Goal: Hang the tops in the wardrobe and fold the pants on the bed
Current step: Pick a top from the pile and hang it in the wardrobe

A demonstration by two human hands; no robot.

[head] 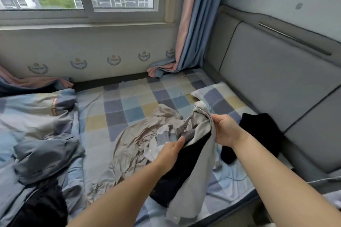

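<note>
Above the checked blue-and-yellow bed sheet (129, 101), pale grey garment with black lining (191, 153) lifted, left hand (169, 153) pinching its dark ribbed edge, right hand (227, 131) clutching its bunched top, beside crumpled beige cloth (132, 140).

We can read no words, numbers or brand names anywhere here. The only sign-like marks we find are the crest emblems (113, 60) printed in a row along the wall (88, 46) under the window; each looks like a small shield inside a wreath, and any lettering in them is too small for us to make out. A brownish patterned strip (54, 106) runs across the quilt (27, 116) on the left, but we cannot tell whether it carries letters.
</note>
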